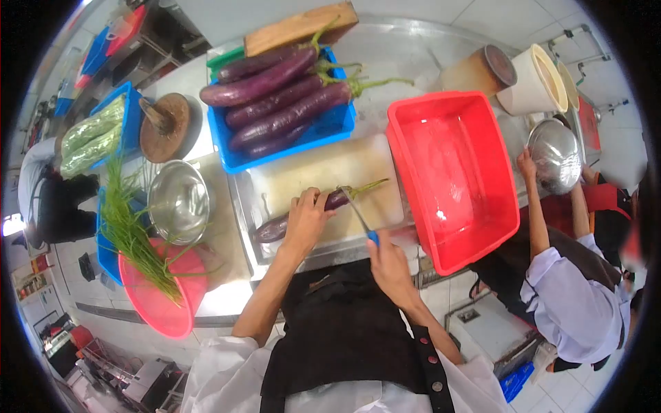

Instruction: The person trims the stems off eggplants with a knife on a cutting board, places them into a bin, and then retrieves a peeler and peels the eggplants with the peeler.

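A purple eggplant [273, 228] lies on the white cutting board [368, 158], its green stem pointing right. My left hand [308, 215] presses down on its middle, fingers wrapped over it. In my right hand [391, 265] is a knife [359, 219] with a blue handle, gripped closed. The blade's tip end rests at the eggplant's stem end, right of my left hand. Behind the board, several whole eggplants [289, 117] are piled in a blue tray [237, 165].
Right of the board sits a red basin [451, 182]. A steel bowl [178, 202], a pink basket [158, 303] with long green stalks [134, 234] and a round wooden piece [165, 129] are on the left. A co-worker [578, 296] holds a metal bowl [555, 157] at right.
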